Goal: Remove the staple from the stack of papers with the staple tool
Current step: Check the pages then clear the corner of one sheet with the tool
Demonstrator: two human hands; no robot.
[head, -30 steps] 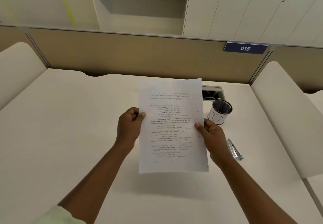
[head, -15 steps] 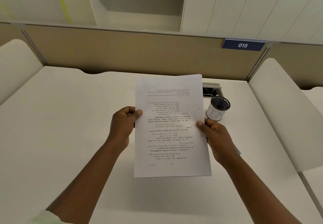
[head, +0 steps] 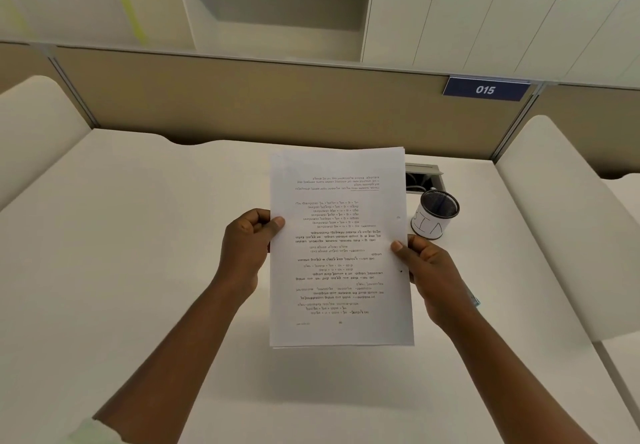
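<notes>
A stack of white printed papers is held up above the desk, its text upside down to me. My left hand pinches the stack's left edge with the thumb on top. At the right edge my right hand grips the stack the same way. A small dark mark sits near the right edge below my right thumb; I cannot make out a staple. The light blue staple tool lies on the desk behind my right wrist, with only a sliver showing.
A black mesh pen cup with a white label stands on the white desk just right of the papers. Behind it is a cable port. Padded white dividers flank the desk, and a beige partition closes the back.
The papers rose slightly and turned squarer to me. My right wrist now covers most of the staple tool, which was in plain view one second ago.
</notes>
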